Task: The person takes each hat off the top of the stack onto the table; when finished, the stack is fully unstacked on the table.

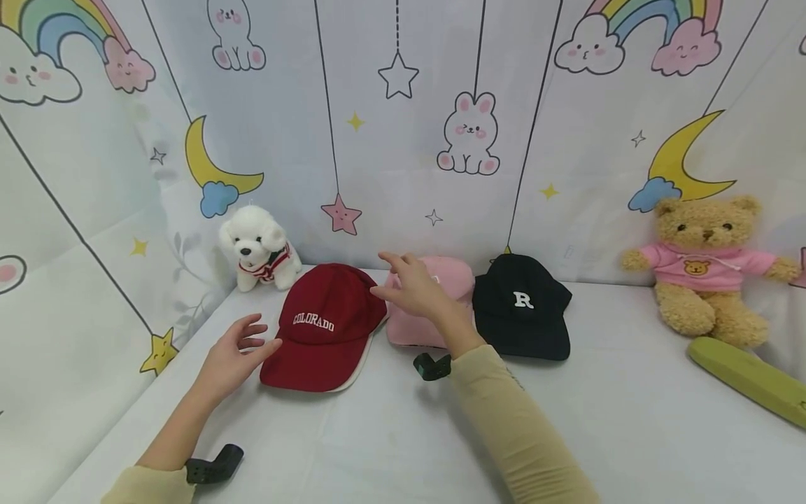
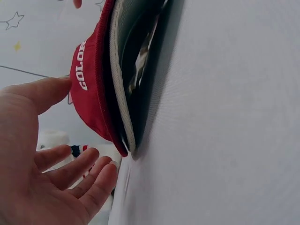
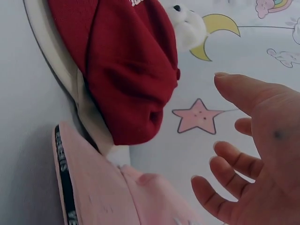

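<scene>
The red cap point(image 1: 330, 304) sits on the white table point(image 1: 630, 399) between the two hands, its long axis running from the crown at the back to the brim, which points toward the person. It lies just right of the left hand point(image 1: 229, 357), nearer the brim, and left of the right hand point(image 1: 412, 287), nearer the crown and above the pink cap point(image 1: 415, 329). Both hands have relaxed, parted fingers gripping nothing; whether the left thumb touches red cloth, I cannot tell. Counted: three caps in a row, including one black cap point(image 1: 500, 308); two plush toys, a white dog point(image 1: 248, 241) and a teddy bear point(image 1: 708, 241); one long green object point(image 1: 749, 380)
</scene>
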`<action>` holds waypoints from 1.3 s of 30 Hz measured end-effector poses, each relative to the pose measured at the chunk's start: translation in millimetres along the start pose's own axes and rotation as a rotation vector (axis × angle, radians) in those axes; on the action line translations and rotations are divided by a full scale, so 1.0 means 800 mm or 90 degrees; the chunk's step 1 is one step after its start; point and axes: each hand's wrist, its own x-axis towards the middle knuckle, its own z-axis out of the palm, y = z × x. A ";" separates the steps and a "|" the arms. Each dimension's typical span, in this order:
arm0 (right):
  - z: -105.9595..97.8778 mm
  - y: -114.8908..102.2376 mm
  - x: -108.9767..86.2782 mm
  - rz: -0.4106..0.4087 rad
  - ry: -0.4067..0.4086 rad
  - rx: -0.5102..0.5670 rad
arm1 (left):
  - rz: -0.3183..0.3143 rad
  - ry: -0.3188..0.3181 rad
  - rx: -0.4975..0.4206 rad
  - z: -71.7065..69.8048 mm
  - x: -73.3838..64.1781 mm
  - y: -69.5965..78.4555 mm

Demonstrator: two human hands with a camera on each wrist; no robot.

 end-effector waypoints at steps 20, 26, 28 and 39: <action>0.045 -0.008 0.029 -0.017 -0.001 0.037 | -0.028 -0.042 0.066 0.002 0.003 -0.015; 0.055 -0.010 0.032 -0.024 -0.004 0.045 | -0.023 -0.049 0.073 0.004 0.002 -0.014; 0.058 -0.010 0.033 -0.020 -0.008 0.058 | -0.021 -0.049 0.072 0.004 0.001 -0.013; 0.063 -0.016 0.035 0.000 -0.025 0.050 | -0.035 -0.056 0.059 0.004 0.002 -0.012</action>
